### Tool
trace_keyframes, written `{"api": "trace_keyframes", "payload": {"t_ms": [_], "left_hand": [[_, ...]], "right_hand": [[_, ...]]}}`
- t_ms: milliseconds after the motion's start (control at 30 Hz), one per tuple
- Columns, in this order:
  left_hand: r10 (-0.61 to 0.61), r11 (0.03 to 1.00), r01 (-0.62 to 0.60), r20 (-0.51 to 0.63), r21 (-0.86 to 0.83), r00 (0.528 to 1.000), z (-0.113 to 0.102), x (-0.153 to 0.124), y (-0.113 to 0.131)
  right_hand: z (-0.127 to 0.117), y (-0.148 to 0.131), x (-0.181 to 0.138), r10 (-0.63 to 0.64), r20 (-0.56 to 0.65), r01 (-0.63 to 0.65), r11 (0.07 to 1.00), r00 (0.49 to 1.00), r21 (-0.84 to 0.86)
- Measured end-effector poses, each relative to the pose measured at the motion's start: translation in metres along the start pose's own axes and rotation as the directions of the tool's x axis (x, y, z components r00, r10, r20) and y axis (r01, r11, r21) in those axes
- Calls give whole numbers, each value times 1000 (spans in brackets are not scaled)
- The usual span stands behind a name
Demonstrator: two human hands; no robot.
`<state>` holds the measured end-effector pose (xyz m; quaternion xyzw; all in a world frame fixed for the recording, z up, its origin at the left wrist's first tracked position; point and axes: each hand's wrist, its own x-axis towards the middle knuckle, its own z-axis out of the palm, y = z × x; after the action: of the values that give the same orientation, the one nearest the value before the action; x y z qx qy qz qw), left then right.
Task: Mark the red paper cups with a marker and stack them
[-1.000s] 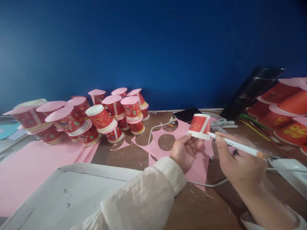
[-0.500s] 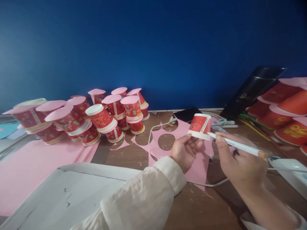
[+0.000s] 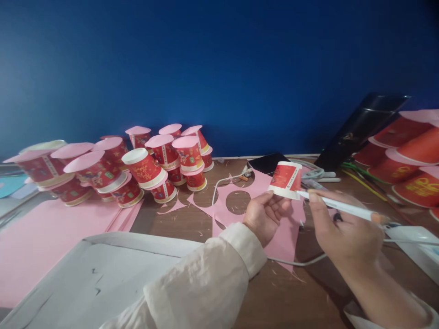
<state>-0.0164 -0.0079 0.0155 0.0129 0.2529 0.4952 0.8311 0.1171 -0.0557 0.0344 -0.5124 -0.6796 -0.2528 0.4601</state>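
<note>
Held cup (image 3: 284,176) is red, striped white; pen (image 3: 345,206) white; wall (image 3: 219,68) blue.

A loose, creased, off-white left sleeve (image 3: 202,278) ends in a wide cuff (image 3: 245,246); only a pale edge of the right sleeve (image 3: 428,313) shows. The left hand (image 3: 265,217) and right hand (image 3: 350,235) are bare.

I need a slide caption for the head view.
Left hand holds a red paper cup; right hand holds a white pen near its rim.
</note>
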Motion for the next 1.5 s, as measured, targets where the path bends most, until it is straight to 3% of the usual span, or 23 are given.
{"api": "trace_keyframes", "payload": {"t_ms": [500,733,1133,1300,1500], "left_hand": [[16,999,-15,32,-31,999,0,0,0],[17,999,-17,-8,-43,1000,3,-2,2],[41,999,-41,10,-32,999,0,1,1],[74,996,-73,20,-53,997,-3,4,-1],[31,999,-31,-15,-18,999,-1,4,1]], "right_hand": [[1,0,-2,-12,7,12,1000,1000,-8],[2,2,-4,-26,3,26,999,1000,-23],[5,2,-8,33,-1,-33,999,999,-23],[2,1,-5,92,-10,-91,995,996,47],[4,0,-6,87,-8,-86,986,996,141]]}}
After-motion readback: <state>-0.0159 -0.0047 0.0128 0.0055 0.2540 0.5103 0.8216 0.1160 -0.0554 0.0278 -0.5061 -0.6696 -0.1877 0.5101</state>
